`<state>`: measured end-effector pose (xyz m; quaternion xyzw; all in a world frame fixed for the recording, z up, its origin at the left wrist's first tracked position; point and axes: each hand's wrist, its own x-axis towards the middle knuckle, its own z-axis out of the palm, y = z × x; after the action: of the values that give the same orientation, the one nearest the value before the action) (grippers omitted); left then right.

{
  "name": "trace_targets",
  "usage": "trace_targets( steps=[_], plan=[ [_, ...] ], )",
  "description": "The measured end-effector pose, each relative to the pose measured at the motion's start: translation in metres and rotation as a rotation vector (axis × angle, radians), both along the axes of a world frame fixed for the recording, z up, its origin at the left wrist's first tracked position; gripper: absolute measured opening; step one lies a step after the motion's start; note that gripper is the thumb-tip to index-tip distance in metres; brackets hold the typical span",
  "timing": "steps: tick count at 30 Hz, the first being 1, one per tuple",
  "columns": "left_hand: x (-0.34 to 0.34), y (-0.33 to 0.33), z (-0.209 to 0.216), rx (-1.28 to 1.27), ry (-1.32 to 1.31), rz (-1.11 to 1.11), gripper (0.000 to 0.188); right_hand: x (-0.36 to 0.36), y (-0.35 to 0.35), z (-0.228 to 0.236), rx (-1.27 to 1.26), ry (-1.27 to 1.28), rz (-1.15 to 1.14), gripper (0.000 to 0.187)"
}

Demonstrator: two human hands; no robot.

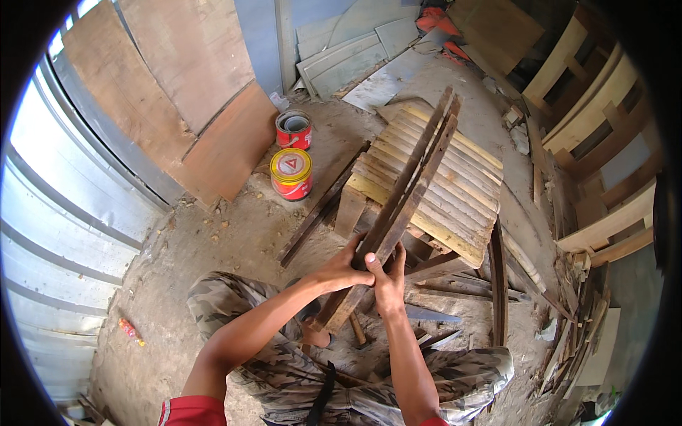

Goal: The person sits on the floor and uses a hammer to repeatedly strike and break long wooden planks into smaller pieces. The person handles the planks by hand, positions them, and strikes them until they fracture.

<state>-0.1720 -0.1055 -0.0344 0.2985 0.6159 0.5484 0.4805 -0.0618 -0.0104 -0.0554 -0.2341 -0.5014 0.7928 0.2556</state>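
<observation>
Along the left, a corrugated metal wall (60, 252) is gleaming under bright white light, while large plywood sheets (188, 64) are leaning between it and a blue-grey back wall (254, 42) with a pale upright post (285, 42). Flat greyish panels (348, 67) are leaning at the far end, and a dusty, bare floor (174, 305) is stretching across the room, showing crumbs of debris. On the right, pale and brown slatted wooden frames (568, 60) are rising near scattered timber scraps (579, 341), their upper corner falling into shadow.
</observation>
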Motion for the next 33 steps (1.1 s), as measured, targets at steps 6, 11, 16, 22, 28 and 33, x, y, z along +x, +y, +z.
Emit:
trace_targets(
  steps=[6,11,16,22,28,33],
  plan=[
    [-0.015,-0.024,-0.019,0.136,0.150,0.189,0.102,-0.026,-0.010,-0.007,0.177,-0.068,0.152,0.087],
    [-0.041,-0.027,0.000,-0.048,0.280,0.302,0.102,-0.022,0.015,-0.009,0.565,-0.331,0.219,0.081],
    [-0.116,-0.047,-0.024,-0.230,0.527,0.408,0.108,-0.019,0.048,0.019,1.208,-0.386,-0.038,0.057],
    [-0.200,-0.051,-0.026,-0.293,0.726,0.352,0.102,-0.049,0.095,0.012,1.656,-0.723,-0.236,0.076],
    [-0.259,-0.057,-0.085,-0.586,0.755,0.264,0.099,-0.063,0.088,0.007,1.750,-0.901,-0.164,0.093],
    [-0.286,-0.082,-0.160,-0.400,0.701,0.367,0.097,-0.067,0.081,0.014,1.763,-0.919,-0.135,0.097]
  ],
)
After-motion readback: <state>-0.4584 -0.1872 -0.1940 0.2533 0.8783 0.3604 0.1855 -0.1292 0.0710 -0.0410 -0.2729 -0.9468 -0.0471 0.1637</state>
